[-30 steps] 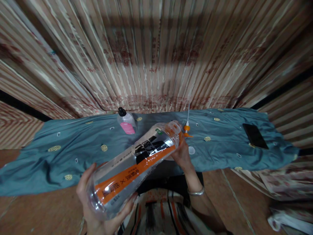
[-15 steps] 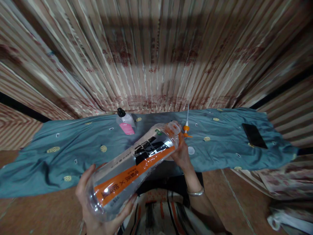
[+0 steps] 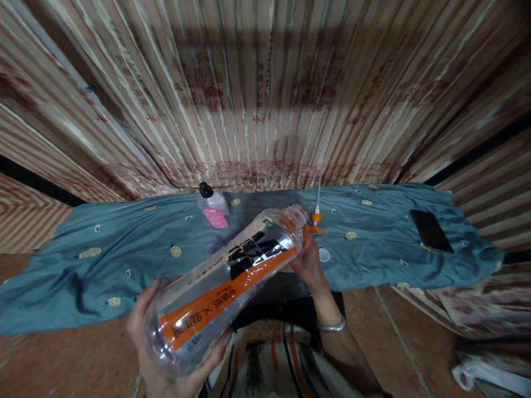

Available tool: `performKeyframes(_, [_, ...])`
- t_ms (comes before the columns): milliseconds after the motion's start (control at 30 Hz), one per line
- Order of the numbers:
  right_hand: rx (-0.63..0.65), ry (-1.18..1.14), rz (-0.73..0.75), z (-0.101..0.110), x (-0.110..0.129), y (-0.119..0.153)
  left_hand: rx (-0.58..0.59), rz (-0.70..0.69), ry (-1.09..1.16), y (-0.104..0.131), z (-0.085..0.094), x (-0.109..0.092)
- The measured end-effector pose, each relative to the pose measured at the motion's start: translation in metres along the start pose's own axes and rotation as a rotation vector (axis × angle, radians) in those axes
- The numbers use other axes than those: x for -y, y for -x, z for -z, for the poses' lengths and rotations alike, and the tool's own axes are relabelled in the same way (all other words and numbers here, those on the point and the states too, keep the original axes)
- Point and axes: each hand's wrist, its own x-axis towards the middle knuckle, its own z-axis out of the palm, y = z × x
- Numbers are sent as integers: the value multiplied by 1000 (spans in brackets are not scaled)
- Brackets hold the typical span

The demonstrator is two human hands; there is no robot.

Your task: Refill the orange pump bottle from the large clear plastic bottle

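- Left hand (image 3: pixel 150 367), lower left: fingers (image 3: pixel 145 298) wide around the large bottle's (image 3: pixel 224 282) base.
- Right hand (image 3: pixel 309 262), centre right: holds near its neck, fingers mostly hidden.
- Bottle slants up rightward; orange pump (image 3: pixel 316 217) just beyond, nearer right hand.

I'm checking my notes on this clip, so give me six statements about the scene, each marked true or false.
1. The left hand supports the large bottle near its base. True.
2. The orange pump is fitted into the large bottle. False: it lies apart on the cloth.
3. The small bottle has a black top. True.
4. The right hand is touching the phone. False: it is by the large bottle's neck; the phone lies farther right.
5. A silver bracelet circles the right wrist. True.
6. The large bottle stands upright. False: it is tilted over.
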Motion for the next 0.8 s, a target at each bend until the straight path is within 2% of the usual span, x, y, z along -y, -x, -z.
performKeyframes(200, [2,19,32,-1,-1,0,21,15,0,3,4,5])
performKeyframes(433, [3,18,26,0,0,0,29,35,-20,0,3,-3])
performKeyframes(567, [-15,-9,-2,-1,-3,0,18,11,-35,0,3,-4])
performKeyframes(800, [-20,16,27,-1,-2,0,-14,69,-5,5,1,-2])
